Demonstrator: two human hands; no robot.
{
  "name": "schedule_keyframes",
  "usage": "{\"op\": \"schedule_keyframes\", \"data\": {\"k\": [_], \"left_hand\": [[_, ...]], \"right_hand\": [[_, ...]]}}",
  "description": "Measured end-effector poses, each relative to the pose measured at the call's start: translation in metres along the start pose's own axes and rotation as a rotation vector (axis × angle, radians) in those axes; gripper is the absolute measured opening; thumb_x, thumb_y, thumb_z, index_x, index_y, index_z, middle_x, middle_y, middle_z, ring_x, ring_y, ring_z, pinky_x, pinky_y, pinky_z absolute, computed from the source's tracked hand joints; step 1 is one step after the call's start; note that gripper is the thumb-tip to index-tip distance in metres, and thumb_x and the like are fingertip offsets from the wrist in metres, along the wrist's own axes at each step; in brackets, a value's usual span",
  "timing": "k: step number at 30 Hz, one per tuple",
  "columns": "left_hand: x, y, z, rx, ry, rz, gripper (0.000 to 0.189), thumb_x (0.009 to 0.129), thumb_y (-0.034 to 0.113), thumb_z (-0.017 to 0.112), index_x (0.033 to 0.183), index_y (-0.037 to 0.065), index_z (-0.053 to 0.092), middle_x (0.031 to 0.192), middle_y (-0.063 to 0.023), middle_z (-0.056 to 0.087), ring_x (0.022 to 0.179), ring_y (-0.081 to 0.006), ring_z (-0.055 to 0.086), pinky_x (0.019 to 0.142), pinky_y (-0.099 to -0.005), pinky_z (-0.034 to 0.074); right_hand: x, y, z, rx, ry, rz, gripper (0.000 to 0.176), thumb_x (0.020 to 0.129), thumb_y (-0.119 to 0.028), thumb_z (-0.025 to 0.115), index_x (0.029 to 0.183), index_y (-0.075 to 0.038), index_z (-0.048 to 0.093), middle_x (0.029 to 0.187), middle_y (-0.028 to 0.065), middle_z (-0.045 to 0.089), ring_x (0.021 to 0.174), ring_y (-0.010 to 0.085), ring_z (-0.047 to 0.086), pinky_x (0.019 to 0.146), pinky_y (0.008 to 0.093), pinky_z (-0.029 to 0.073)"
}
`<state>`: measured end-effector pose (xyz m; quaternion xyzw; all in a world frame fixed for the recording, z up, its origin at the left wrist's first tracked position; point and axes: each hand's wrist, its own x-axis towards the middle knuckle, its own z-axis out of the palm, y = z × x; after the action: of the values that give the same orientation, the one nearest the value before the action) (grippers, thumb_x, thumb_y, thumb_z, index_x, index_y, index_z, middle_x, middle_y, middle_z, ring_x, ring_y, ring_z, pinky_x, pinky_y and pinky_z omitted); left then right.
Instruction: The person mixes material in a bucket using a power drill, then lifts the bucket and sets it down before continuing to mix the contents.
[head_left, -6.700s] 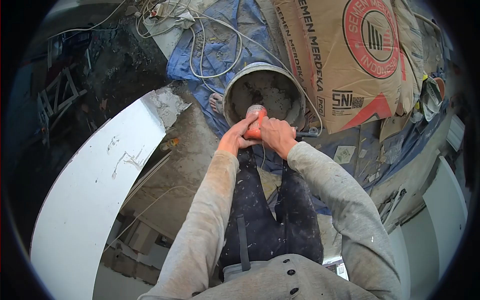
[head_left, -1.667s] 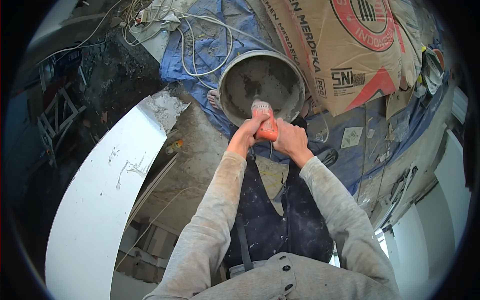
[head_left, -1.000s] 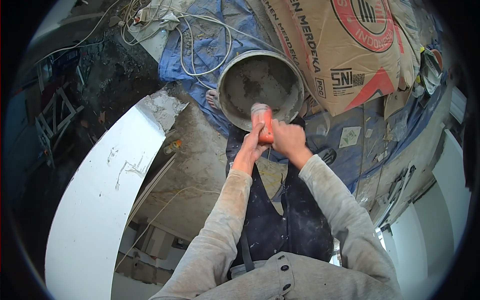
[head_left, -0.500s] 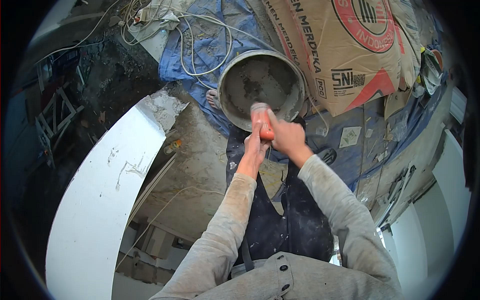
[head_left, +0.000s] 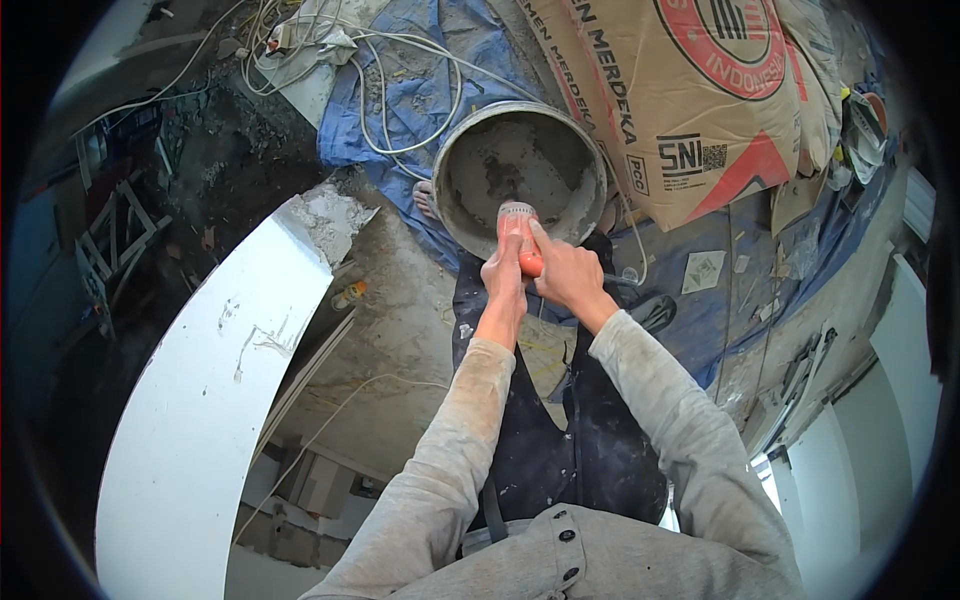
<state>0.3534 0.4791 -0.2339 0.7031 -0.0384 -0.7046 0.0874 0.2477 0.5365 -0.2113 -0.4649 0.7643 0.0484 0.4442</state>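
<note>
At the far left, a curved white panel ran down past your left arm, its upper end broken and rough. Right of it, a pale cable looped over the blue tarp, and a bare foot showed beside the bucket. Your left hand had its fingers clamped on the left side of the red power tool. The tool was over the bucket's near rim, its front end towards the grey mix; how far its attachment reached in, you could not tell. Your right hand had its fingers clamped on the tool's right side, thumb along the top. Farther right stood a large brown cement sack, with a pale card lying on the tarp nearer you.
</note>
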Motion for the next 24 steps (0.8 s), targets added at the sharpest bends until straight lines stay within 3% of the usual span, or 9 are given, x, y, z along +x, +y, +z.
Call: {"op": "schedule_keyframes", "data": {"k": [6,9,11,15,24], "left_hand": [[-0.01,0.006,0.012,0.087,0.018,0.187,0.057,0.09,0.028,0.073,0.131,-0.008,0.054,0.12,-0.0127,0.064,0.105,-0.0214,0.065,0.091,-0.0324,0.053],[-0.007,0.005,0.013,0.04,0.034,0.138,0.06,0.089,0.03,0.075,0.132,-0.008,0.054,0.121,-0.0123,0.064,0.105,-0.0207,0.065,0.092,-0.0329,0.052],[-0.01,-0.006,0.01,-0.042,0.051,0.082,0.06,0.089,0.031,0.076,0.131,-0.007,0.055,0.121,-0.0123,0.064,0.104,-0.02,0.064,0.09,-0.0333,0.052],[-0.024,-0.026,0.01,-0.064,0.101,0.073,0.066,0.089,0.035,0.075,0.135,-0.006,0.051,0.125,-0.0117,0.061,0.109,-0.0203,0.063,0.092,-0.0344,0.053],[-0.029,-0.046,0.022,-0.149,0.207,0.03,0.061,0.091,0.036,0.073,0.132,-0.005,0.054,0.124,-0.012,0.063,0.107,-0.0207,0.064,0.089,-0.0346,0.054]], "right_hand": [[-0.003,-0.011,0.009,0.256,0.076,0.133,0.077,0.076,-0.026,0.067,0.149,-0.015,0.043,0.092,0.0194,0.071,0.073,0.0399,0.069,0.064,0.0496,0.054],[-0.004,-0.014,0.003,0.308,0.112,0.189,0.075,0.078,-0.028,0.066,0.149,-0.016,0.044,0.089,0.017,0.071,0.072,0.0391,0.069,0.063,0.0497,0.054],[-0.009,-0.007,-0.003,0.148,0.051,0.04,0.077,0.077,-0.029,0.067,0.15,-0.018,0.043,0.087,0.0146,0.071,0.07,0.0378,0.069,0.061,0.0493,0.054],[-0.015,0.007,-0.001,0.1,0.002,0.001,0.078,0.077,-0.03,0.068,0.15,-0.02,0.043,0.085,0.0121,0.07,0.067,0.0363,0.068,0.058,0.0475,0.054],[-0.017,0.009,0.007,-0.002,0.112,-0.101,0.072,0.082,-0.032,0.065,0.15,-0.019,0.043,0.08,0.0093,0.066,0.06,0.0312,0.067,0.052,0.0432,0.053]]}}
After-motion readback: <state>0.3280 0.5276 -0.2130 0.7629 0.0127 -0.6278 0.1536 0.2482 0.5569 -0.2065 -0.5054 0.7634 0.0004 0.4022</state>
